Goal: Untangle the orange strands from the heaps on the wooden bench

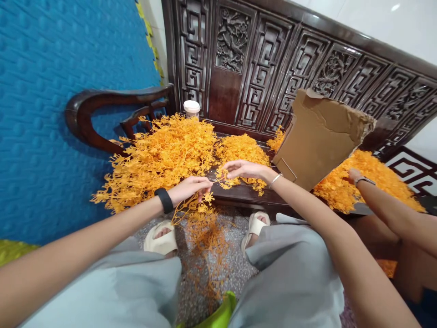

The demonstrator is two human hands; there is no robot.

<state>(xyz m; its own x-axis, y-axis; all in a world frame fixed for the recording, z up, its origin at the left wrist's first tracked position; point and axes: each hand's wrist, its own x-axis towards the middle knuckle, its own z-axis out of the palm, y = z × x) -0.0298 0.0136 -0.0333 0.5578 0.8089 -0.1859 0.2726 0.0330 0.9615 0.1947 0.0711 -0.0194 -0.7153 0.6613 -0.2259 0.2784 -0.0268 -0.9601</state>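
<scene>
My left hand pinches an orange sprig, frame centre; right hand grips another sprig's stem. Brittle branches may snap if tugged.

both forearms are bare, with no sleeves in view. the left hand has a broad black band around its wrist, plain and matte, with no face showing. the right hand has a thin silver bangle at its wrist. light grey cloth covers both thighs, loose and softly creased. the feet wear cream slide sandals with wide, chunky straps and open toes.
</scene>
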